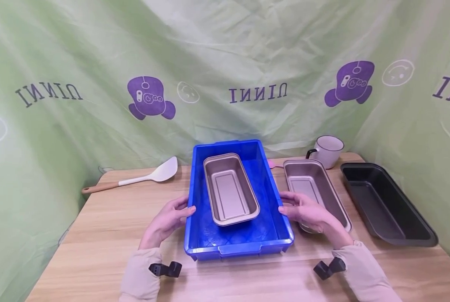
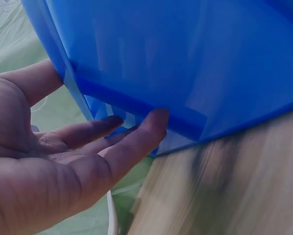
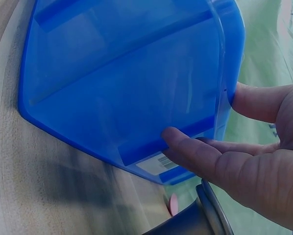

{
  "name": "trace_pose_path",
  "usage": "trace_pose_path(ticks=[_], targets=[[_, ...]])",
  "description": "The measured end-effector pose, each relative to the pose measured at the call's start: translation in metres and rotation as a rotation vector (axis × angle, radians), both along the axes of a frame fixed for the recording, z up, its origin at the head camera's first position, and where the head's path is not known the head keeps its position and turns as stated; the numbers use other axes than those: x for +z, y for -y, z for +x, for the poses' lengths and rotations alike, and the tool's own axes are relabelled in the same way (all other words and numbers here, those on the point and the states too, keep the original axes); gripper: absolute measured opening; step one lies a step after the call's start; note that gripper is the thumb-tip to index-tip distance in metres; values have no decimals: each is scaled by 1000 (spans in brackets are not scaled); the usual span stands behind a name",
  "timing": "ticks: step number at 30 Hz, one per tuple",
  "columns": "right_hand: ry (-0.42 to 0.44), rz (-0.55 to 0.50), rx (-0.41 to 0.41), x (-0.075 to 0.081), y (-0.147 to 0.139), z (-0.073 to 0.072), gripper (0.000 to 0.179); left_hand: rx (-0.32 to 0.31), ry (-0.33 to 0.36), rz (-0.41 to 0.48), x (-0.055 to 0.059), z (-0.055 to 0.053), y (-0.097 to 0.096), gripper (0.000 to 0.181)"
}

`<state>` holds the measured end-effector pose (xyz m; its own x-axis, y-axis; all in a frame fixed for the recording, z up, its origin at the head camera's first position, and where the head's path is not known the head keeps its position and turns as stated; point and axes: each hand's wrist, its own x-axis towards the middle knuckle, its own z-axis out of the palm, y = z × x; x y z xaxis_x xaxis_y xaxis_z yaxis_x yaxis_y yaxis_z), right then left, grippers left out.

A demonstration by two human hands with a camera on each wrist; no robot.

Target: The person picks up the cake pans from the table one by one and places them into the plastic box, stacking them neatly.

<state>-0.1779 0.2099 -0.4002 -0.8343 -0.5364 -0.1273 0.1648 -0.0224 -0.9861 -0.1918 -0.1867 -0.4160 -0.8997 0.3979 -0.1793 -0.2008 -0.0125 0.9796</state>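
A rectangular blue plastic bin (image 1: pixel 206 239) is centred in the head view, with a brownish metal loaf pan (image 1: pixel 232 193) lying slightly askew inside it. My left hand (image 1: pixel 172 218) holds the bin's left side, thumb at the rim. In the left wrist view, the fingers (image 2: pixel 136 142) reach along the outer wall under the lip. On the opposite side my right hand (image 1: pixel 304 212) grips the bin the same way, its thumb over the rim. The right wrist view shows those fingers (image 3: pixel 195 154) against the outer wall, beside a white barcode label (image 3: pixel 156 164).
Right of the bin stands a second brownish loaf pan (image 1: pixel 323 184), partly behind my right hand. Farther right is a larger black loaf pan (image 1: pixel 391 209). A white mug (image 1: pixel 328 153) and a pink-ended utensil (image 1: pixel 274 164) sit behind. A white spatula (image 1: pixel 164 170) with wooden handle lies back left.
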Motion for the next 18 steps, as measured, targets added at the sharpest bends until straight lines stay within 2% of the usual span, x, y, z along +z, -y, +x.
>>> trace_pose_path(ticks=[7, 14, 18], targets=[[-11, 7, -16, 0, 1, -2, 71, -40, -51, 39, 0, 0, 1, 62], [-21, 17, -10, -1, 1, -2, 72, -28, -27, 65, -2, 1, 1, 64], [-68, 69, 8, 1, 0, 0, 69, -32, -25, 58, -2, 1, 1, 64]])
